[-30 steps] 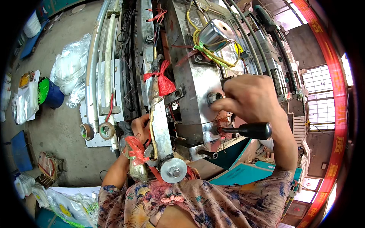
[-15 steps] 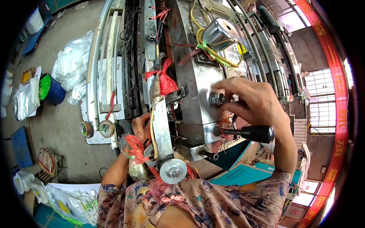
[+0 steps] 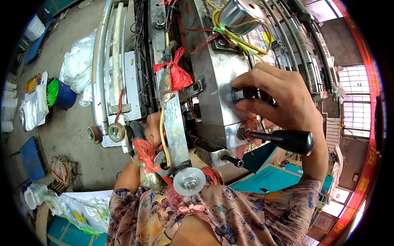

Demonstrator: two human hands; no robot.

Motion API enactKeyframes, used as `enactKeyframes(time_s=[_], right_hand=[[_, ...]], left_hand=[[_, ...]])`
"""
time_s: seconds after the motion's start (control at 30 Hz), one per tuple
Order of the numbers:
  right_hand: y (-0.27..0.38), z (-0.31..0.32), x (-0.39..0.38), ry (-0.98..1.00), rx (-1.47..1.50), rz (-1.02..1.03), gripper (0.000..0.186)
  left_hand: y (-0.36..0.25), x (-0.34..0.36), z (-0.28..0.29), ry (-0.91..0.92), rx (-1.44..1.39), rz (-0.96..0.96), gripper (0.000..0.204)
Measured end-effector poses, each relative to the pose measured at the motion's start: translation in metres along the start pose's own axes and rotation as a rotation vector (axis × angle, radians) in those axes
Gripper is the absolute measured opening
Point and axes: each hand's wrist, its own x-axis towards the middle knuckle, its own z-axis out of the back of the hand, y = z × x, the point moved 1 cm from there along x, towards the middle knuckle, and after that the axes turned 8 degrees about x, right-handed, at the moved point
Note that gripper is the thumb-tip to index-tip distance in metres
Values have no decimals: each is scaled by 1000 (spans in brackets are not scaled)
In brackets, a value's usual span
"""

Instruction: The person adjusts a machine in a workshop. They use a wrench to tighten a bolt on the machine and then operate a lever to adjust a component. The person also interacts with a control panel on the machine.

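- The machine (image 3: 205, 45) runs out of view at the upper edge.
- A red banner (image 3: 366, 176) bends along the dark right rim; it bears yellow characters, blurred and partly lost in shadow.
- The metal block (image 3: 217, 88) stands between the two hands.
- Packets (image 3: 80, 209) at lower left show a yellow printed patch; any lettering is too small to read.
- The right hand (image 3: 279, 94) sets thumb and forefinger apart, either side of a bolt; whether both press on it, I cannot tell.
- The left hand (image 3: 152, 129) is partly hidden behind a flat metal bar (image 3: 176, 131); its grip cannot be told.
- The bolt (image 3: 238, 96) sits on the block's right face, partly covered by fingers.
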Motion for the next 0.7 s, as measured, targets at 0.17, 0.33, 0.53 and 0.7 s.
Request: enactKeyframes(time_s=[0.17,0.33,0.53,0.7], right_hand=[[4,0,0,5,10,-49,32],[4,2,-1,36,12,-71,34],[4,0,4,39,60,-64,30],[1,0,2,43,151,-72,31]], left_hand=[[40,17,10,86,160,-90,10],[-28,0,6,102,210,-5,9],[15,1,7,169,-155,40,13],[10,0,6,126,-50,108,14]])
